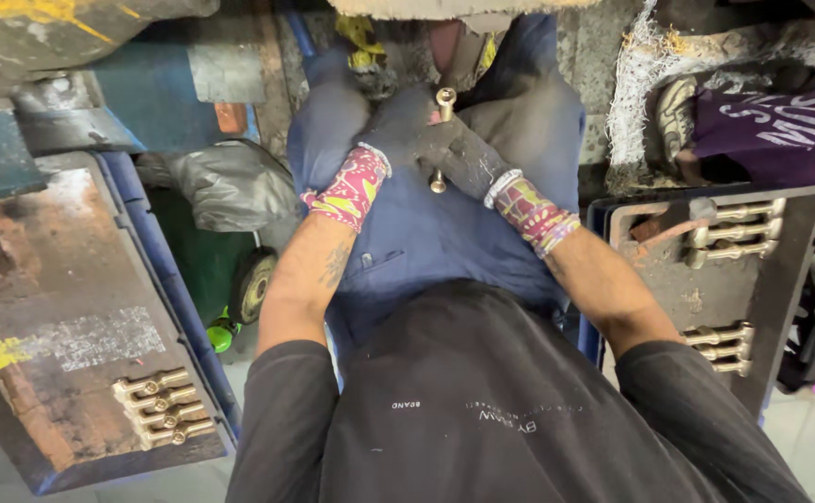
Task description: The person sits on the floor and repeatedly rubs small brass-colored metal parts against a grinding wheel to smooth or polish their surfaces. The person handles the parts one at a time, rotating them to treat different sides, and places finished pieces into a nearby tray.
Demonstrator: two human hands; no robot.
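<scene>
From the head view, looking straight down the person's chest, both hands meet over the lap, in dark work gloves with patterned pink and yellow cuffs. The left hand and the right hand are both clenched around one brass fitting, a slim golden rod standing upright between the palms. Its round head pokes out just above the gloves and its lower tip shows just below them; the middle is hidden by the gloved fingers. The fitting sits right at the seam where the two hands touch, in front of a blue apron spread across the knees.

To the person's left lies a worn, rusty tray with a blue rim, and a short row of finished brass pieces lies near its closest corner, well apart from the hands. To the right a dark tray carries two more groups of brass pieces, one nearer the far edge and one nearer the body. A grey plastic bag sits crumpled beside the left tray.
</scene>
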